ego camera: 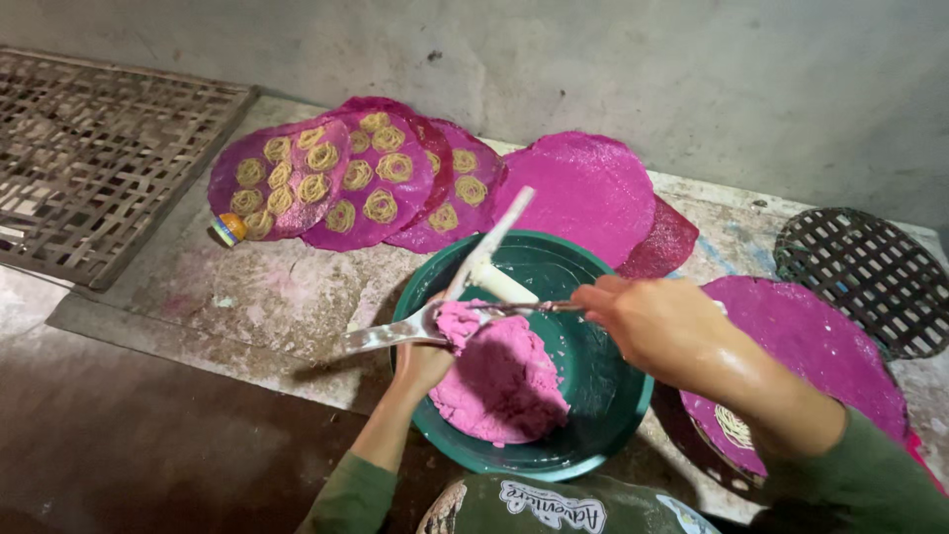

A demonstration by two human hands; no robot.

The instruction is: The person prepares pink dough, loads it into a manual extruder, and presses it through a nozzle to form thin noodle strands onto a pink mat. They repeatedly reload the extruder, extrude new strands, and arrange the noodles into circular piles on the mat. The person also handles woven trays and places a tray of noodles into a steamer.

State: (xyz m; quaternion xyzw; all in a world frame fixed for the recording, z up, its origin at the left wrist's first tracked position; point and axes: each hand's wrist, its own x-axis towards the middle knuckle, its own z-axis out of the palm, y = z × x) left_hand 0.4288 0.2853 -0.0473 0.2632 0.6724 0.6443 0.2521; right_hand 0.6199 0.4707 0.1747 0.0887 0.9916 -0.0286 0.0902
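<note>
I see the right hand (647, 321) closed on a spoon handle (529, 308), its bowl loaded with a lump of pink dough (457, 321). Left hand (423, 358) grips a metal press tool (395, 334), held level over the green basin (593, 381), so spills drop back in. Main dough mass (504, 386) sits at the basin's near-left side. Pink round mats (336, 178) with yellow coils lie along the slab's far edge.

Dough lump (504, 381) sits in the basin (603, 396), which is front and centre on the slab (277, 297); behind it, a row of overlapping round mats (583, 183), the left ones carrying noodle coils (381, 206); woven tray (94, 148) far left; another round mat (820, 346) right of the basin, small lattice disc (870, 277) behind that.
</note>
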